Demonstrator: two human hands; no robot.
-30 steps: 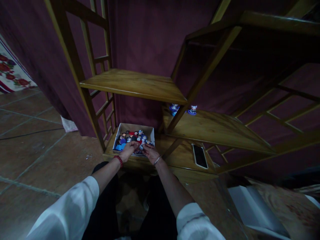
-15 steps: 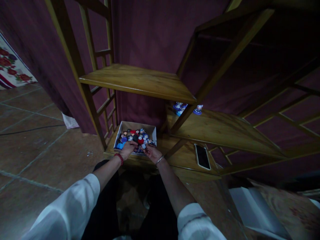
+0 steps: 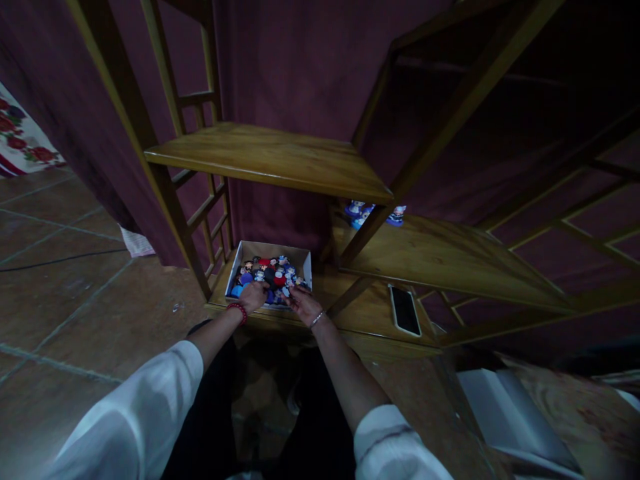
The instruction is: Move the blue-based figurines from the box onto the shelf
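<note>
both hands work low over the box, close together but apart. the left hand [image 3: 255, 296] is curled over its near edge, fingers bent down; whether they grip anything, i cannot tell. the right hand [image 3: 303, 304] has its fingertips drawn narrow and seems to pinch a pale piece [image 3: 287, 291]. the box [image 3: 273, 249] sits on the bottom board [image 3: 345, 313], with a crowd of small figures [image 3: 270, 270] inside. more figures [image 3: 397, 215] stand on the raised shelf [image 3: 440, 257], partly behind a post, and a phone [image 3: 405, 311] lies on the bottom board to the right. the step in hand looks like picking through the box. from here, a move calls for a light fingertip hold and a clear lift, so neighbouring figures are not dragged along.
</note>
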